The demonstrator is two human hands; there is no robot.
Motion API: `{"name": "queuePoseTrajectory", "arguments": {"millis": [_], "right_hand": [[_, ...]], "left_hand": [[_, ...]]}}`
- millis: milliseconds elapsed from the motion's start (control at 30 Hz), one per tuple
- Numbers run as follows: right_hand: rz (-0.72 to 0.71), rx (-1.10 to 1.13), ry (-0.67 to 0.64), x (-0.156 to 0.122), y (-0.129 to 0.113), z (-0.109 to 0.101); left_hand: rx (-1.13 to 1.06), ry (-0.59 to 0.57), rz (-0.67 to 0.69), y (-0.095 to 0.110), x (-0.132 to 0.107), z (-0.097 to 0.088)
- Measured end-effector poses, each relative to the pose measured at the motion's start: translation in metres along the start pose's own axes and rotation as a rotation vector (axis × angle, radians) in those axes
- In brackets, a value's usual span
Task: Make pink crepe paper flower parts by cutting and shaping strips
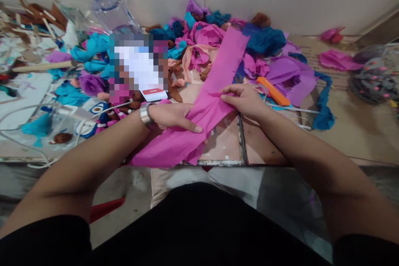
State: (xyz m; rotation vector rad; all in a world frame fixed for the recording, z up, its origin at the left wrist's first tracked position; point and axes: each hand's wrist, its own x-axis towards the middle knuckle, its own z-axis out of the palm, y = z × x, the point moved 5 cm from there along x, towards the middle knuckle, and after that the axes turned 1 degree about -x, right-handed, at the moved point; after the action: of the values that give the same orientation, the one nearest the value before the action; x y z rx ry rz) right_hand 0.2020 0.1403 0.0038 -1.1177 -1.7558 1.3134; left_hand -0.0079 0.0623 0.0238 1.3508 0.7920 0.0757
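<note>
A long strip of bright pink crepe paper (218, 70) runs from the heap at the back down to the table's front edge, with a crease and a fold across its middle. My left hand (174, 117) grips it from the left, thumb on top and the fingers mostly hidden beneath. On the right, my right hand (243, 99) pinches the strip's edge between thumb and fingers. Just right of that hand lies an orange-handled cutter (272, 91). A phone (154, 93), its screen partly blurred out, is beyond my left hand.
Crumpled blue, purple, pink and brown paper pieces (264, 41) heap along the back. A clear plastic bottle (109, 8) stands behind them at left. A white cable (77, 126) loops across the left side. A dark netted bundle (372, 79) sits far right on cardboard (349, 112).
</note>
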Motion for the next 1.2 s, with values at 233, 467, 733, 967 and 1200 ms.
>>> {"name": "queuePoseTrajectory", "arguments": {"millis": [233, 467, 733, 967, 1200], "right_hand": [[-0.079, -0.071, -0.12, -0.002, -0.007, 0.002], [-0.132, -0.157, -0.218, -0.018, -0.018, 0.023], [-0.202, -0.072, -0.245, -0.034, -0.017, 0.05], [-0.389, -0.154, -0.165, -0.038, -0.023, 0.044], [-0.433, -0.258, -0.111, -0.042, -0.031, 0.038]], "left_hand": [[0.161, -0.012, -0.021, 0.003, -0.007, -0.009], [0.201, -0.077, -0.052, -0.01, -0.004, -0.016], [0.295, 0.05, 0.044, 0.001, -0.005, -0.021], [0.242, 0.286, 0.207, 0.002, 0.012, -0.016], [0.191, 0.333, 0.248, 0.008, 0.007, -0.018]]}}
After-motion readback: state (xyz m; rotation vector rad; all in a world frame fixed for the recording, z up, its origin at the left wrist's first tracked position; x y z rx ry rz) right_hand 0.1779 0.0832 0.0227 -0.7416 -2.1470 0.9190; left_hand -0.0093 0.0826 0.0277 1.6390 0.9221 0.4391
